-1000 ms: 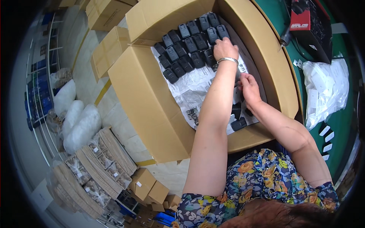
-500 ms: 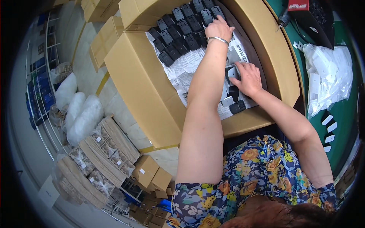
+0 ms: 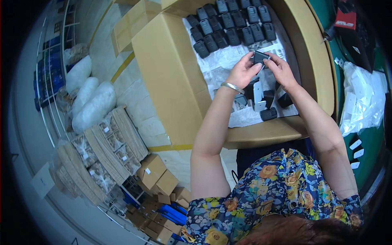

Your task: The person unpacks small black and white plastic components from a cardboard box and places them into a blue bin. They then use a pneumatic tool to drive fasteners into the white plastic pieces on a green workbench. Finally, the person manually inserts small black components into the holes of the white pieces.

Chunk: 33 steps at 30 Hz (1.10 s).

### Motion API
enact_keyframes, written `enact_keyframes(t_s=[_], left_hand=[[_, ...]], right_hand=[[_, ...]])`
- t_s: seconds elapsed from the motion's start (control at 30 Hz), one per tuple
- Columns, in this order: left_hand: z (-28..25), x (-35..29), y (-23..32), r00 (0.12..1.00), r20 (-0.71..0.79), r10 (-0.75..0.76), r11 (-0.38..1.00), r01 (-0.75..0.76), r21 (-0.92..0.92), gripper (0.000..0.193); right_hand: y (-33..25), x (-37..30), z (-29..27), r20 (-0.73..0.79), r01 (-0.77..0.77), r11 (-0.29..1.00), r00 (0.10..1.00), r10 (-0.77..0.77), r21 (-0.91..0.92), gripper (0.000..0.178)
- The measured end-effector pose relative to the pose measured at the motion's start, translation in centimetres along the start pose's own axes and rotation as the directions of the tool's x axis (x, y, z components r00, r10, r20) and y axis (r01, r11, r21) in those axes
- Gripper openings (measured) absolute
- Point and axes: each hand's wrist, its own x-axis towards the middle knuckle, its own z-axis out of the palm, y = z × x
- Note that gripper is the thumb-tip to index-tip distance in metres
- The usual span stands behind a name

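Note:
My left hand, a silver bangle at its wrist, and my right hand meet over an open cardboard box. Between their fingers is a small black plastic case, tilted, both hands closed on it. Inside the box, on printed paper, similar black cases lie in rows at the far side. Nearer me, just below my hands, stand black pieces with white plates. Another black case lies by the box's near wall. My right wrist partly hides a dark piece.
Right of the box, a green table holds a clear bag of white plates, several loose white-faced pieces and a red and black box. To the left are stacked cardboard dividers, wrapped white rolls and a shelf rack.
My left hand has drawn back from the far rows toward me. My right hand has lifted from the white-plated pieces, and both now hold a black case together. The view has shifted.

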Motion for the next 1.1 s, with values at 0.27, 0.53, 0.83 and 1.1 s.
enact_keyframes(t_s=[0.27,0.53,0.83,1.1], left_hand=[[-4.1,-1.5,-1.9,0.636,-0.643,0.426,0.659,0.269,0.702,0.066],[-6.5,0.4,-3.9,0.641,-0.704,0.306,0.213,0.674,0.707,0.059],[-8.1,1.4,-4.5,0.694,-0.684,0.223,-0.112,0.716,0.690,0.080],[-7.5,1.1,-2.4,0.701,-0.690,0.177,-0.163,0.713,0.682,0.081]], right_hand=[[2.1,0.6,4.4,0.027,-0.010,0.992,1.000,0.013,-0.122,0.056],[4.4,-0.2,0.3,-0.139,0.006,0.970,0.989,-0.041,-0.244,0.029],[2.2,-6.1,1.3,0.001,-0.010,0.794,1.000,0.013,-0.607,0.059],[2.3,-4.8,3.9,0.097,0.076,0.562,0.995,0.008,-0.824,0.069]])
